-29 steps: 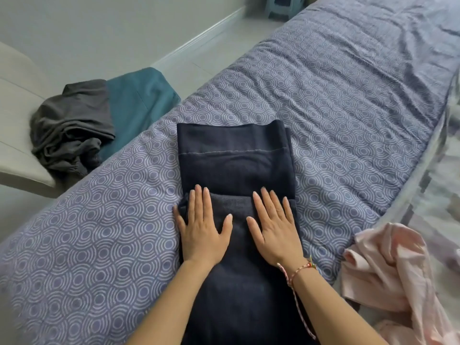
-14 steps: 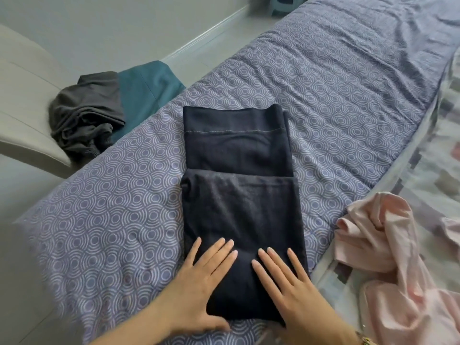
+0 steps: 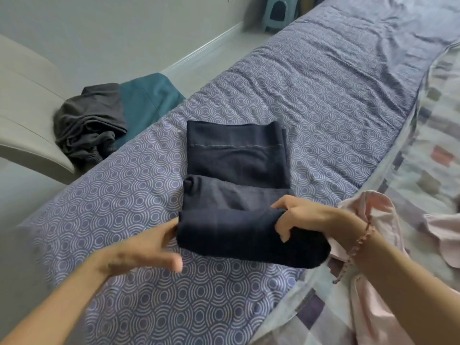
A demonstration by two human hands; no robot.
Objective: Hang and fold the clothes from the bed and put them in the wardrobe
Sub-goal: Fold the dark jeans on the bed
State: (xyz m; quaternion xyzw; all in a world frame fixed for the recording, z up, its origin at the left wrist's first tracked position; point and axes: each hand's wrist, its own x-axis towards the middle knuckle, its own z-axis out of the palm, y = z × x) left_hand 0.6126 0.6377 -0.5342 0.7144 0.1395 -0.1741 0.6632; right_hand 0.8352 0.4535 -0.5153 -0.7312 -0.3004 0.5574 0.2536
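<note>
Navy trousers [image 3: 236, 155] sit on the bed [image 3: 323, 95], near end rolled up so it folds over the rest. Fingers of my right hand [image 3: 306, 215] clench its right corner. My left hand [image 3: 146, 247] touches the left end, but it's too blurry to call a grip.

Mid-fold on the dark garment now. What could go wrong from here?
The right hand grips the raised fold of the dark garment, but the left hand sits at its edge, grip unclear: the fold may land skewed. The pink garment lies right beside the right wrist and could get dragged in. The layer beneath is bunched at its left corner: a lump may stay.
</note>
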